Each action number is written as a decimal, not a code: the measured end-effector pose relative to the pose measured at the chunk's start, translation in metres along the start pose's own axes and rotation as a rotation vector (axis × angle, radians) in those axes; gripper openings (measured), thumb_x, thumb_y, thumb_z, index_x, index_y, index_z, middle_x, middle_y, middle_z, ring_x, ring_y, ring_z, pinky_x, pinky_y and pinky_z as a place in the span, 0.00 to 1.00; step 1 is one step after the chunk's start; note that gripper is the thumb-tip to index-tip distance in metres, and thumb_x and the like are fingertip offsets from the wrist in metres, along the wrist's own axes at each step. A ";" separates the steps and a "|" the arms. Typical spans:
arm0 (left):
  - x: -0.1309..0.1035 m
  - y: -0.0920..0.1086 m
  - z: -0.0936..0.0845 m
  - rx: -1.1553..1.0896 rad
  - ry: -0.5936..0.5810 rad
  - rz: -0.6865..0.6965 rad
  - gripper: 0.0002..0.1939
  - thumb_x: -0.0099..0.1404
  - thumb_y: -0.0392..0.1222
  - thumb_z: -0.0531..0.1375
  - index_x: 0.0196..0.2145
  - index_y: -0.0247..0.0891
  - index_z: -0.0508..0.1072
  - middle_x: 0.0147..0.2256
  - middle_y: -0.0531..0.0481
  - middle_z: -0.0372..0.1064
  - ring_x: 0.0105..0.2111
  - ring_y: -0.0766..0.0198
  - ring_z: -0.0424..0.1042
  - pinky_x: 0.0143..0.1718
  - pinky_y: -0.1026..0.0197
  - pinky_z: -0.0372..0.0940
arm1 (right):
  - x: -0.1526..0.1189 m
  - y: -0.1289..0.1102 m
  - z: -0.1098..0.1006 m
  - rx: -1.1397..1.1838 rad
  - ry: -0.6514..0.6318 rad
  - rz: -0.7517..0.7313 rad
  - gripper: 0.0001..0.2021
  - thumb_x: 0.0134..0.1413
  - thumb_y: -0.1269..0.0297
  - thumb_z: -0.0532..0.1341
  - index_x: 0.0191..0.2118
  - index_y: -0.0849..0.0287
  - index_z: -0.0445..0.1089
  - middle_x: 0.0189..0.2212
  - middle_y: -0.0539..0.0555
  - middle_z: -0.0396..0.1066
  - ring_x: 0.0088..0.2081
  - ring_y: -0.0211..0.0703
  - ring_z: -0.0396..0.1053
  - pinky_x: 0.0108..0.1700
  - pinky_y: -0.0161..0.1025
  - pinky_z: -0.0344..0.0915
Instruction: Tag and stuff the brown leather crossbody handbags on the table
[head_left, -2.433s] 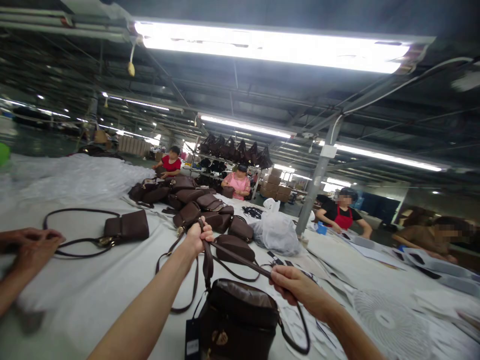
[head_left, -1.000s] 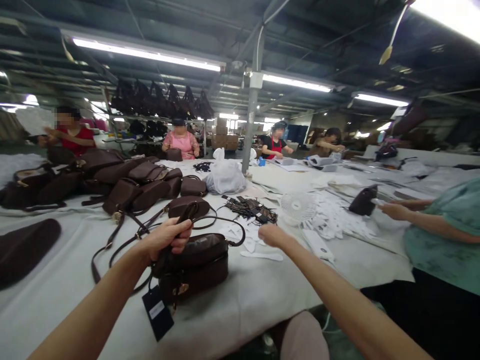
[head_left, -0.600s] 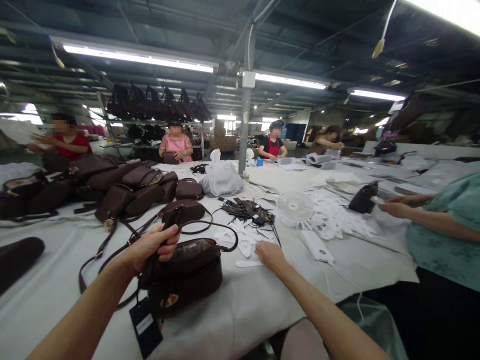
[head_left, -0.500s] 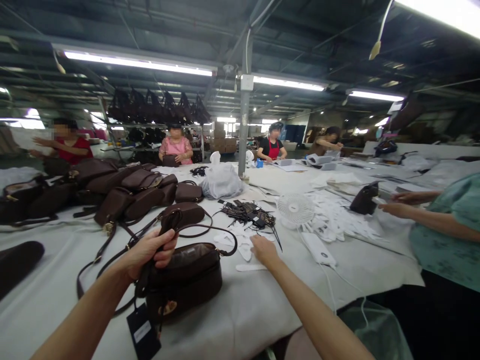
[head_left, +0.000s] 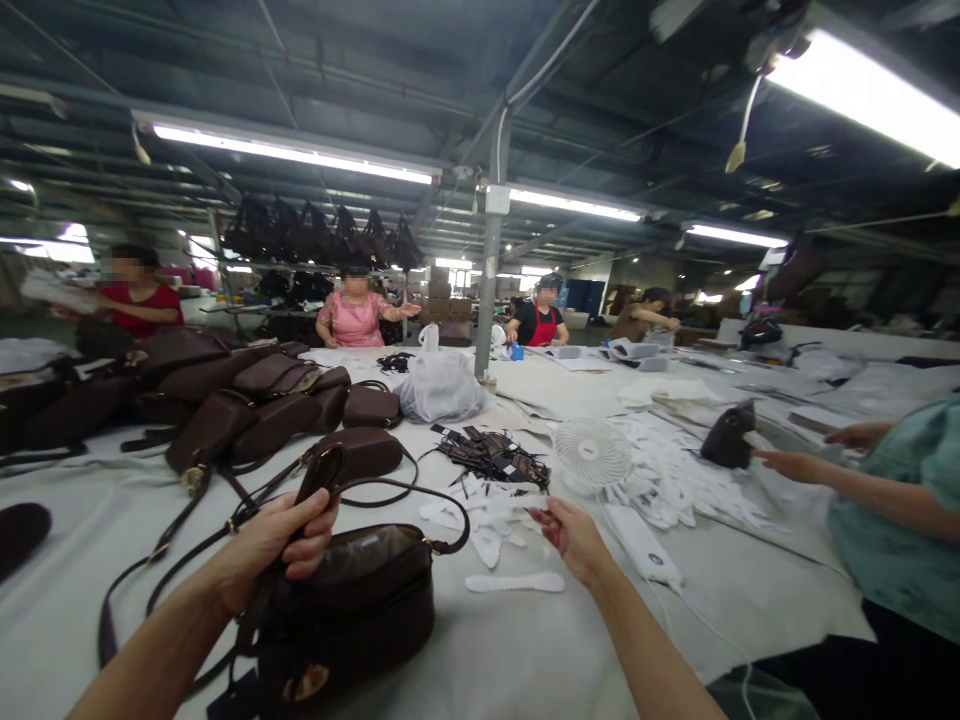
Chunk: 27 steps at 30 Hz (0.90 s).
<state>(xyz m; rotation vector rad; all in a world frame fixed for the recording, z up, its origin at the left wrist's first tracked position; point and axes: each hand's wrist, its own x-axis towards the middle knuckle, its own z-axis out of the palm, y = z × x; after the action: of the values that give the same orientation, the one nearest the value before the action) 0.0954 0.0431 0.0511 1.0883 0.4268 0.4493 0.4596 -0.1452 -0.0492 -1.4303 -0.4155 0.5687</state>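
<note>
Brown bag [head_left: 379, 615] crosswise, gold fitting [head_left: 307, 684] nearside

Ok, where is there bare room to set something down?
Bare cloth shows between the nearest bag and right forearm, in front of the white strip, and left of the looped strap. Crowded: the bag pile, black tags, and white pieces beside the fan.

From here I see a grey pillar [head_left: 489, 270] rising beyond the right fingers [head_left: 559, 525], with stacked cartons [head_left: 439, 291] to its left. High above the fingers, a lit tube [head_left: 292, 155] hangs under the dark ceiling [head_left: 390, 75]. Below them spreads a pale-covered table [head_left: 495, 655]; blue panels [head_left: 585, 297] stand far beyond.
</note>
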 end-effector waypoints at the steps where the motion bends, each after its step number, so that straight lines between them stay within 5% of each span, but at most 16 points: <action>1: 0.000 0.001 0.001 -0.001 0.002 -0.001 0.23 0.57 0.53 0.67 0.23 0.36 0.59 0.18 0.62 0.50 0.14 0.81 0.41 0.11 0.74 0.47 | -0.009 -0.005 -0.002 0.097 0.008 0.017 0.12 0.45 0.64 0.70 0.28 0.59 0.65 0.25 0.51 0.75 0.34 0.41 0.77 0.27 0.27 0.70; 9: -0.007 0.001 0.008 -0.037 0.012 0.051 0.21 0.56 0.49 0.68 0.23 0.35 0.60 0.19 0.61 0.53 0.14 0.80 0.45 0.12 0.74 0.49 | -0.083 -0.036 0.005 0.484 -0.058 0.179 0.08 0.46 0.76 0.68 0.30 0.65 0.69 0.32 0.59 0.80 0.34 0.42 0.79 0.31 0.27 0.76; 19: -0.015 -0.007 0.026 0.026 0.080 0.142 0.14 0.63 0.47 0.61 0.32 0.36 0.61 0.38 0.42 0.72 0.14 0.80 0.50 0.13 0.71 0.52 | -0.157 -0.043 0.065 0.644 -0.120 0.337 0.21 0.24 0.76 0.76 0.31 0.64 0.72 0.32 0.57 0.80 0.34 0.47 0.79 0.29 0.29 0.77; 23: -0.013 -0.016 0.034 0.076 0.129 0.217 0.17 0.61 0.51 0.61 0.33 0.38 0.59 0.33 0.51 0.70 0.14 0.80 0.50 0.14 0.70 0.52 | -0.170 -0.035 0.098 0.626 -0.185 0.330 0.22 0.23 0.73 0.77 0.32 0.62 0.74 0.34 0.57 0.80 0.34 0.45 0.79 0.32 0.29 0.77; 27: -0.009 -0.023 0.041 0.139 0.186 0.275 0.15 0.61 0.50 0.59 0.31 0.40 0.57 0.18 0.64 0.54 0.12 0.77 0.49 0.13 0.70 0.50 | -0.172 -0.027 0.109 0.453 -0.300 0.296 0.22 0.24 0.64 0.78 0.33 0.59 0.75 0.36 0.56 0.80 0.38 0.48 0.78 0.34 0.34 0.77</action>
<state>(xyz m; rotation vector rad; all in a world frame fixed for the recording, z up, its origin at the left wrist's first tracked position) 0.1133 -0.0010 0.0475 1.2508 0.4796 0.7771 0.2612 -0.1620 0.0006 -0.9752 -0.2852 1.0537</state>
